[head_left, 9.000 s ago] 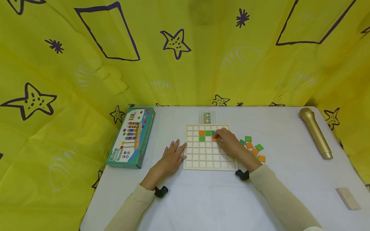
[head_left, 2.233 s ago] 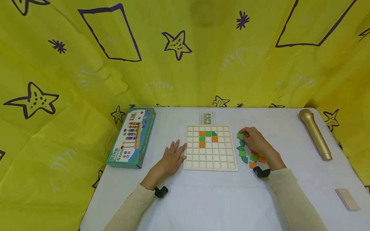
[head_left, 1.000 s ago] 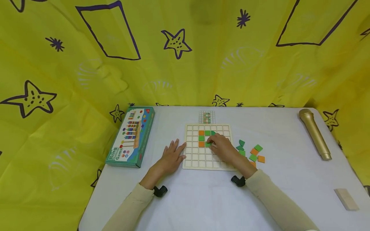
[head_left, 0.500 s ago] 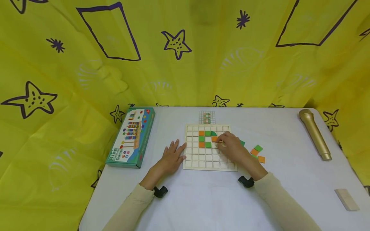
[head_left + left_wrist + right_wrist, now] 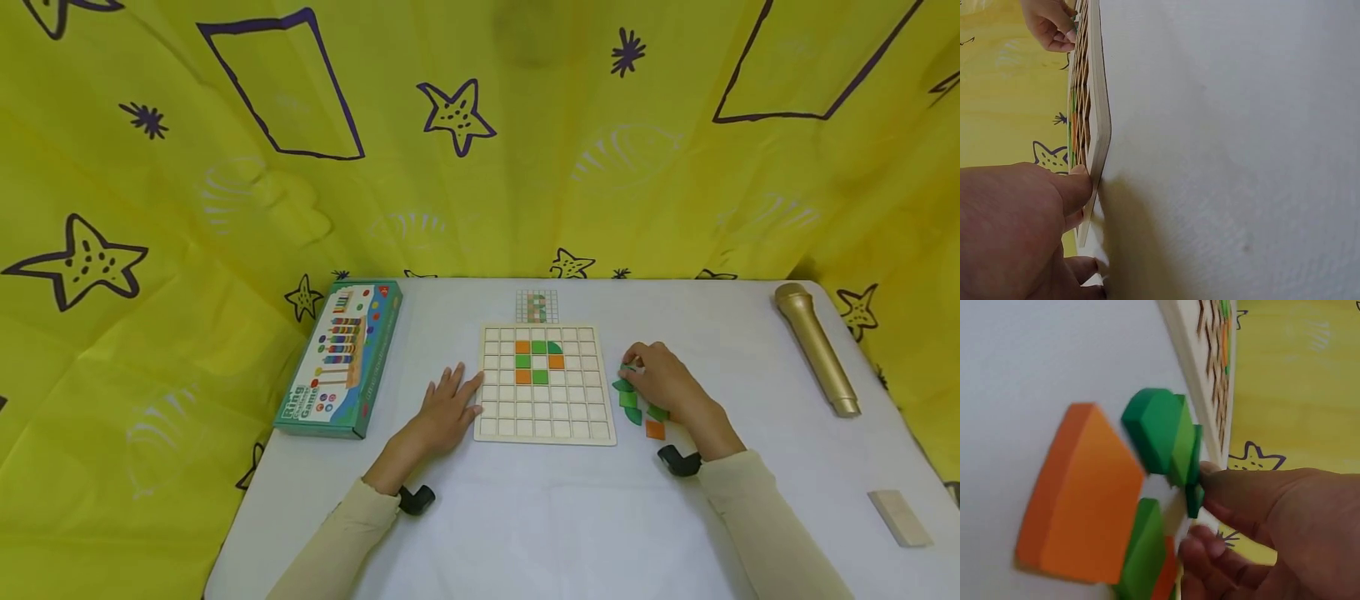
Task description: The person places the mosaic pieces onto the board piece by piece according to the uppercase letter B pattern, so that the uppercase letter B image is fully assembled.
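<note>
Near the right edge of a pale wooden board (image 5: pixel 504 423), a dark green tile (image 5: pixel 1195 501), its outline mostly hidden, is pinched between the thumb and curled fingers of the right hand (image 5: pixel 663 379). The board is divided by thin raised ridges into square cells; seven flat tiles are seated there, flat-edged orange and light green squares and one dark green quarter-round (image 5: pixel 554 347), arranged around a bare cell. Its left edge is touched by the left hand (image 5: pixel 444 417), which is laid palm down with fingers spread, nothing being gripped. Beside the right hand, thick, crisp-edged loose tiles (image 5: pixel 627 400) are scattered on the smooth white desk (image 5: pixel 487 525). A gridded pattern card (image 5: pixel 536 307) is placed behind the board, flanked by a glossy printed game box (image 5: pixel 341 358) and a gold microphone (image 5: pixel 817 350).
</note>
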Tool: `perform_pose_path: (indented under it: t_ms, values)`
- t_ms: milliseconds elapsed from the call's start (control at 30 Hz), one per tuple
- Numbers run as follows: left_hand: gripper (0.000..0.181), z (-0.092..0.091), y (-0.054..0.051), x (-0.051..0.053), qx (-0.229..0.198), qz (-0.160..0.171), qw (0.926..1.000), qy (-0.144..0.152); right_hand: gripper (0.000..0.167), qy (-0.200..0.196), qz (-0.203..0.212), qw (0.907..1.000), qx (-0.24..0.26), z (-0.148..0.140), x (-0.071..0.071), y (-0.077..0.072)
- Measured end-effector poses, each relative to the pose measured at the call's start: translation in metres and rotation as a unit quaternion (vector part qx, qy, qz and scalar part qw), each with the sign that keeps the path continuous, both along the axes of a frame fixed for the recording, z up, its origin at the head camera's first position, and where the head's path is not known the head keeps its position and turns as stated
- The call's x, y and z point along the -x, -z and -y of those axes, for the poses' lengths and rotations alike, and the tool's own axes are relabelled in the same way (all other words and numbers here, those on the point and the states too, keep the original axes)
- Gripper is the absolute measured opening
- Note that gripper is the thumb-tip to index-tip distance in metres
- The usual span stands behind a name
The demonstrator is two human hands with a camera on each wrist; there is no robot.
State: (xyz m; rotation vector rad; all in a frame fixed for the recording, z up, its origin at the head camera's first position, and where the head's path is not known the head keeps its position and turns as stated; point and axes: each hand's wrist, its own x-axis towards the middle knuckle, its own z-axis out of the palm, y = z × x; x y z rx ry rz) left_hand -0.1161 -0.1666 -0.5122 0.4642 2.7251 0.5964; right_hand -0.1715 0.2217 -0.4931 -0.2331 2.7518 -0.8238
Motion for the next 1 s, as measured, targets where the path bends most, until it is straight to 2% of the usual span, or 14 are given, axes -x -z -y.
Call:
perform_pose_path:
  t_ms: [167,500,600,667,800,1000]
  values:
    - [0.059,0.0001,0.0003,-0.0008,0.002,-0.001,1.0,0.002,0.02,-0.021,-0.001,0.9997,0.014,-0.0009,0.002,0.0019]
    - [0.059,0.0004,0.0018,-0.0003,0.003,-0.003,1.0,0.0,0.033,0.005,-0.016,0.9998,0.011,-0.0002,0.0018,0.0029]
    - [0.059,0.001,0.0027,0.0001,0.004,-0.002,1.0,-0.001,0.03,-0.011,-0.02,0.9996,0.017,-0.0001,0.0031,0.004]
    - [0.059,0.0013,0.0033,0.0003,0.002,-0.003,1.0,-0.001,0.034,-0.016,-0.019,0.9994,0.023,-0.0005,0.0037,0.0042]
    - [0.059,0.0017,0.0043,0.0004,0.003,-0.004,1.0,0.0,0.043,-0.001,-0.007,0.9997,0.024,0.0002,0.0042,0.0049]
    - [0.059,0.0019,0.0047,0.0006,0.0,-0.003,1.0,0.0,0.033,0.011,0.002,0.9999,0.01,0.0038,0.0022,0.0074]
